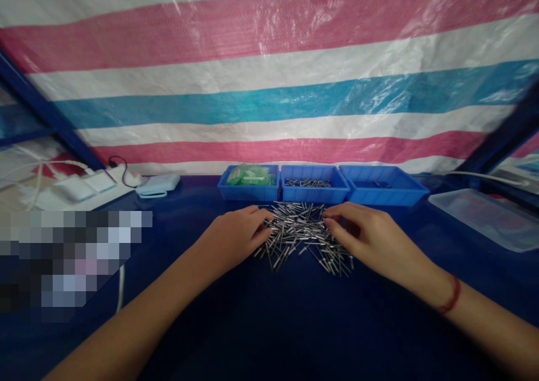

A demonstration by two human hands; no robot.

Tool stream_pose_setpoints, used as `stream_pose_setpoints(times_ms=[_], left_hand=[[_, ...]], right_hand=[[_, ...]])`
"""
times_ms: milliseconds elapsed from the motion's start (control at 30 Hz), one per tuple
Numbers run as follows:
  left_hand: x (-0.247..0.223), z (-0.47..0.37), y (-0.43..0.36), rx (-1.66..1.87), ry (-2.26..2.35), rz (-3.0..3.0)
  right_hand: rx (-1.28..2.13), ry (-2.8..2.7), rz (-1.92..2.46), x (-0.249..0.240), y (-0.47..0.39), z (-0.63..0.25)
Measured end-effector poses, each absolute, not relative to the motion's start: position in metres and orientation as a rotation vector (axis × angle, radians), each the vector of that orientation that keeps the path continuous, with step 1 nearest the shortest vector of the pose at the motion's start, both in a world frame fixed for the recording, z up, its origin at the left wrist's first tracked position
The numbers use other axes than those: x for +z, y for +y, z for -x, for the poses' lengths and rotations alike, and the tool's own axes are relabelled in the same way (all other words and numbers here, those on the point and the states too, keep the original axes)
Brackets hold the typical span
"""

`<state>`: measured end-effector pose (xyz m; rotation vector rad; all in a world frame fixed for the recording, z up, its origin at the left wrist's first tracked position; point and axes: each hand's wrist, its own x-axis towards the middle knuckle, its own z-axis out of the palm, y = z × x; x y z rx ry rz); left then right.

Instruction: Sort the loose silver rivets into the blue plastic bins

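Note:
A loose heap of thin metal blind rivets (pixel 301 229) lies on the dark blue tabletop, its pieces pointing many ways. My left hand (pixel 240 232) rests at the heap's left edge, thumb and fingers apart, with the fingertips touching the outer rivets. On the opposite side, my right hand (pixel 364 229) has its curled fingers and thumb at the heap's right edge. A small gap shows between that thumb and index finger; whether a rivet lies at their tips is too small to tell. A red cord bracelet (pixel 452 295) circles the right wrist.
Behind the heap stand three blue bins: one with green plastic bags (pixel 251 174), a middle bin (pixel 315 194) with rivets, and a right bin (pixel 383 194). A clear plastic lid (pixel 484 218) lies at right. A power strip (pixel 84 189) and light-blue case (pixel 158 186) are left.

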<state>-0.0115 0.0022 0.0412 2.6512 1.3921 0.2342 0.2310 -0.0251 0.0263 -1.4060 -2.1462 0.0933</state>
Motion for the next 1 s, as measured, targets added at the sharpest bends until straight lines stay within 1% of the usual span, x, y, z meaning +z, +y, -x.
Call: stream_pose_setpoints(times_ms=[200, 333, 433, 500, 567, 733, 1000], left_hand=[[0.032, 0.006, 0.005, 0.223, 1.341, -2.696], [0.035, 0.006, 0.005, 0.244, 1.421, -2.714], [0.039, 0.005, 0.003, 0.480, 1.500, -2.632], [0.040, 0.000, 0.000, 0.686, 1.434, -2.505], [0.039, -0.007, -0.007, 0.790, 1.309, -2.353], [0.036, -0.023, -0.025, 0.740, 1.133, -2.061], [0.033, -0.025, -0.028, 0.659, 1.064, -1.921]], right_hand=[[0.160, -2.188, 1.370, 0.023, -0.026, -0.228], [0.206, -2.190, 1.345, 0.023, -0.028, -0.226], [0.284, -2.121, 1.302, 0.022, -0.030, -0.221], [0.385, -2.016, 1.277, 0.021, -0.032, -0.216], [0.518, -1.883, 1.262, 0.021, -0.035, -0.210], [0.810, -1.643, 1.173, 0.023, -0.041, -0.201], [0.902, -1.586, 1.148, 0.021, -0.044, -0.201]])
